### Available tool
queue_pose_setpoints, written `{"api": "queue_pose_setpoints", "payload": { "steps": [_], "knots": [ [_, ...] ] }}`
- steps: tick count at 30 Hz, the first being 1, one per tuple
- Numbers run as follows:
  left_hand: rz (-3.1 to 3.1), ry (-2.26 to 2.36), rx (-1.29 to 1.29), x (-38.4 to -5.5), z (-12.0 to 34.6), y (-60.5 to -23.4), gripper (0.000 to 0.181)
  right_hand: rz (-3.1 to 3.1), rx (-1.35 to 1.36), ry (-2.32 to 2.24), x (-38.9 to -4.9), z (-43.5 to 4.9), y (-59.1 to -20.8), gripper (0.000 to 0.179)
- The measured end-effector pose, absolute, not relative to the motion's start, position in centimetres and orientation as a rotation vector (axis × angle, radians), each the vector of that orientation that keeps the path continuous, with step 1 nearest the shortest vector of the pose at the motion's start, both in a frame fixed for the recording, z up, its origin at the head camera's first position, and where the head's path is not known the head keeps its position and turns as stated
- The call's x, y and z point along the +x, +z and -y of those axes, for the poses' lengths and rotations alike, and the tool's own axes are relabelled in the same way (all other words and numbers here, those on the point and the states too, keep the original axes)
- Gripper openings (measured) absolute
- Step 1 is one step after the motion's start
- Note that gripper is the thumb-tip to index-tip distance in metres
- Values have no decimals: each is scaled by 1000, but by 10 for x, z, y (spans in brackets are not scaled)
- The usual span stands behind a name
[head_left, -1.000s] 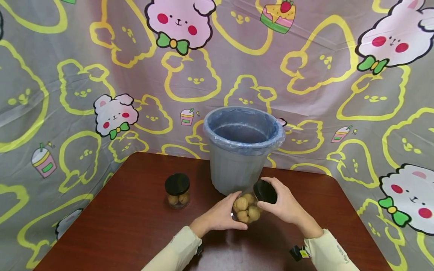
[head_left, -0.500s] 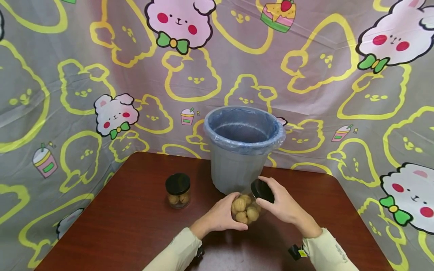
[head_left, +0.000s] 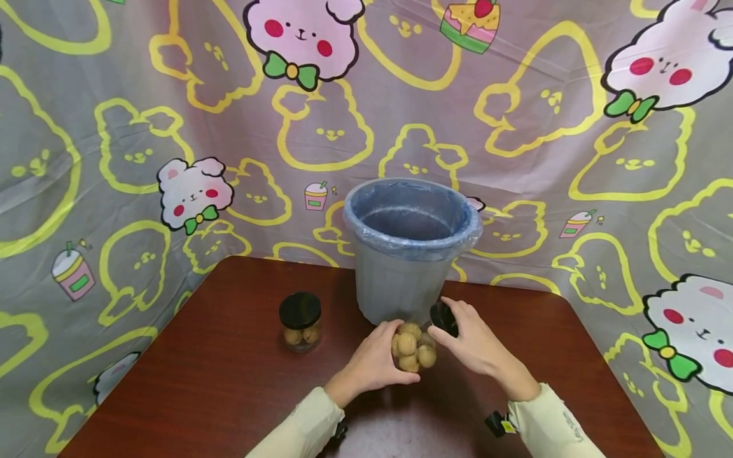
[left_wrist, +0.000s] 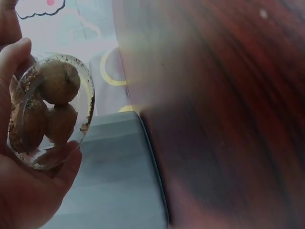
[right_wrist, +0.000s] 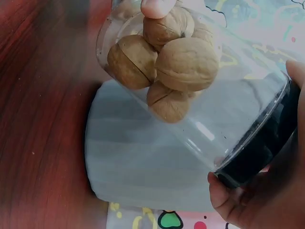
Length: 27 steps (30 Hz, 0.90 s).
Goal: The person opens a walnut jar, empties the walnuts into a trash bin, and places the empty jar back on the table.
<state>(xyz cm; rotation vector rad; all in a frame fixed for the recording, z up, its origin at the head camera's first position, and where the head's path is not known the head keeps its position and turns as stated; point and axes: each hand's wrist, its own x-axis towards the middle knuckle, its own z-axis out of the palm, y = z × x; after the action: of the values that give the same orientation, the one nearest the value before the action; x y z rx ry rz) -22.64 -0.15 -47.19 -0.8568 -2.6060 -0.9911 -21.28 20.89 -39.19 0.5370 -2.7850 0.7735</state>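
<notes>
My left hand [head_left: 372,359] grips the base end of a clear jar [head_left: 413,359] that lies tilted over the table, its mouth towards the right. Several walnuts [right_wrist: 187,64] are gathered at the jar's base end, seen closely in the right wrist view. At the mouth sits a black lid [right_wrist: 259,145], held round its edge by the fingers and thumb of my right hand [head_left: 480,340]. In the left wrist view, walnuts [left_wrist: 59,83] show through the round bottom of the jar, with left fingers curled about it.
A second jar [head_left: 301,322], upright with a black lid and walnuts inside, stands to the left. Just behind the hands is a grey bin [head_left: 397,286] with a bluish plastic liner. Patterned cloth [head_left: 229,127] surrounds the brown table [head_left: 217,369].
The held jar has shifted slightly and its lid now shows more edge-on. Right-hand fingers have moved a little round the lid. The second jar and bin stay put.
</notes>
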Motion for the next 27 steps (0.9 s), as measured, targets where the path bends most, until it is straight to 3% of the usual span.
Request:
{"api": "queue_pose_setpoints", "payload": {
  "steps": [27],
  "knots": [
    [2607, -1032, -877, -221, 0, -458, 89, 2591, 661, 778, -214, -210, -389, 54]
  ]
}}
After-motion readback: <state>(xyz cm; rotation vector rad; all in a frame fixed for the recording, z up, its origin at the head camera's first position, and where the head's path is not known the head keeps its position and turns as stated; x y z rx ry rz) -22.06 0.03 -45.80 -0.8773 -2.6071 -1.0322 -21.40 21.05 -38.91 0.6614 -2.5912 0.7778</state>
